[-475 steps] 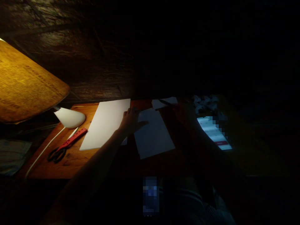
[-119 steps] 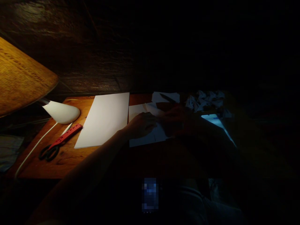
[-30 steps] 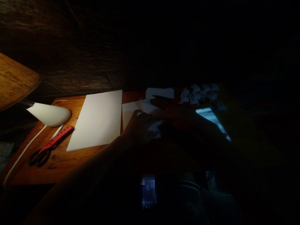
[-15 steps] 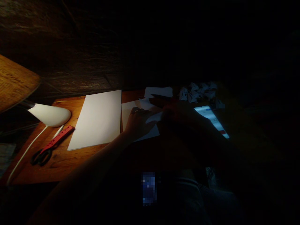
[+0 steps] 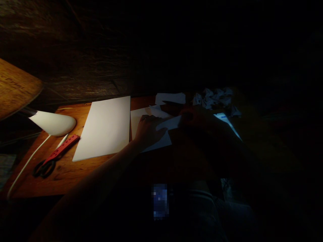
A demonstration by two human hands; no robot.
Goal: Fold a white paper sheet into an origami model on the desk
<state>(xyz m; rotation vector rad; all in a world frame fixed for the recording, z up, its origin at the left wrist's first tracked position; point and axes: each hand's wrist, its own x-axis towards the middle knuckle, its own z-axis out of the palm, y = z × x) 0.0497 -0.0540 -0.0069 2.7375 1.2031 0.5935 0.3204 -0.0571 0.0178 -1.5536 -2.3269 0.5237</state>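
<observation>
My left hand [image 5: 148, 129] lies spread over a white paper sheet [image 5: 157, 144] on the wooden table, its thumb apart from the fingers. A raised paper flap [image 5: 170, 123] shows between that thumb and fingers. At the flap's right end, my right hand [image 5: 190, 117] is in deep shadow, closed on the paper as far as I can see. A dark pointed shape [image 5: 168, 103] sits just beyond; I cannot tell what it is. Left of my hands lies a larger stack of white paper [image 5: 106, 127].
A white lamp [image 5: 52, 123] with a cord stands at the left beside scissors [image 5: 45, 168] and a red perforated strip [image 5: 63, 148]. Small paper pieces [image 5: 174, 98] lie at the back, near crumpled-looking papers [image 5: 212, 98]. A lit phone [image 5: 223, 117] is partly behind my right arm.
My right hand has moved a little right and away from me, and more of the flap shows. My right arm now covers more of the phone. My left hand stays in place.
</observation>
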